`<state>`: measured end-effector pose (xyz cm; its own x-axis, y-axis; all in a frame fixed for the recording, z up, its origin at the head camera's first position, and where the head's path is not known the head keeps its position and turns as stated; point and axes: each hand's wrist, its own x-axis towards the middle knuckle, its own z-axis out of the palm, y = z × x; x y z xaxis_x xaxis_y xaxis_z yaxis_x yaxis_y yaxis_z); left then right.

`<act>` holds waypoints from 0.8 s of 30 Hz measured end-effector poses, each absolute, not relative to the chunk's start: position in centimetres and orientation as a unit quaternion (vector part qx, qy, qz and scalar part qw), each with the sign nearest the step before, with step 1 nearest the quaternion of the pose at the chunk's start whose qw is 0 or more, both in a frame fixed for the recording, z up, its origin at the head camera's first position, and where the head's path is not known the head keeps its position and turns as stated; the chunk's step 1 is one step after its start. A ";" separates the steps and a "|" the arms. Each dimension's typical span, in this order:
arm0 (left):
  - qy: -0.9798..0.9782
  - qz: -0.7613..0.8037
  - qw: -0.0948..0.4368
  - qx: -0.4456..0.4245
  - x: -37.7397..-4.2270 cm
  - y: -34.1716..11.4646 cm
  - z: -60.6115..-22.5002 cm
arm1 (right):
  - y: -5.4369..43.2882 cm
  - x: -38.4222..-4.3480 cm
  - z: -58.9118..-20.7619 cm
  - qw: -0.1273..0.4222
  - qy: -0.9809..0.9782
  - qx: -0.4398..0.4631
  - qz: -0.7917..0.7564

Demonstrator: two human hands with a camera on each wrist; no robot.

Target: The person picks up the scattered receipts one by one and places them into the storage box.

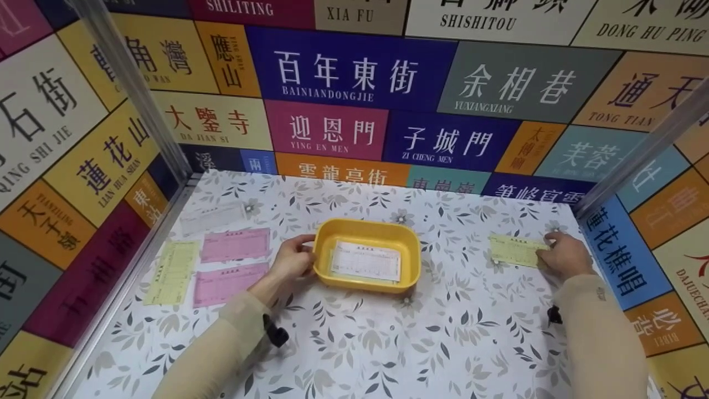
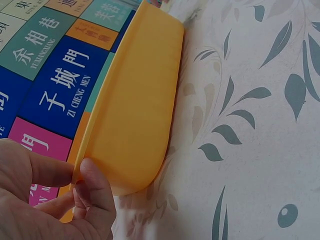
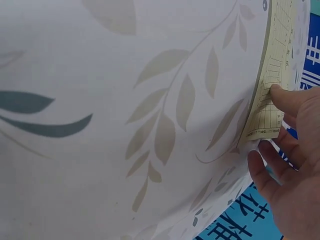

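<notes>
My left hand (image 1: 292,259) pinches the left rim of a yellow plastic box (image 1: 368,286), with thumb and fingertips on either side of the rim in the left wrist view. White printed slips (image 1: 366,260) lie inside the box. Far to the right, my right hand (image 1: 567,256) holds the right end of a yellow printed slip (image 1: 515,250). In the right wrist view its thumb (image 3: 285,100) rests on the slip's face, while the other fingers curl at the edge, partly hidden.
On the left lie two pink slips (image 1: 236,245), one in front of the other, a yellow slip (image 1: 171,272) and a white slip (image 1: 211,218). A leaf-patterned cloth (image 1: 354,349) covers the table. Panels with street names (image 1: 354,66) enclose the back and sides.
</notes>
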<state>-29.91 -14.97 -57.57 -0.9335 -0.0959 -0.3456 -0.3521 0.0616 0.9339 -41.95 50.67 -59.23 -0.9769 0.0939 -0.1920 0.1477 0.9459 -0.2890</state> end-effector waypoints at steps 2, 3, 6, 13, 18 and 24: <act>0.724 0.664 0.100 -0.159 -30.0 -14.9 -57.5 | 50.7 -41.8 -59.2 0.086 0.983 0.063 -0.153; 0.726 0.661 0.103 -0.162 -30.0 -14.9 -57.5 | 50.7 -41.7 -59.2 0.086 0.982 0.067 -0.155; 0.727 0.656 0.110 -0.169 -30.1 -14.8 -57.3 | 50.6 -41.4 -59.3 0.080 0.979 0.083 -0.170; 0.734 0.648 0.108 -0.173 -30.0 -14.8 -57.2 | 49.8 -40.5 -59.8 0.026 0.966 0.109 -0.231; 0.727 0.654 0.110 -0.175 -30.0 -14.8 -57.2 | 49.6 -40.2 -60.1 0.007 0.958 0.100 -0.268; 0.731 0.652 0.107 -0.171 -29.9 -14.8 -57.4 | 49.2 -39.9 -59.8 0.017 0.955 0.079 -0.284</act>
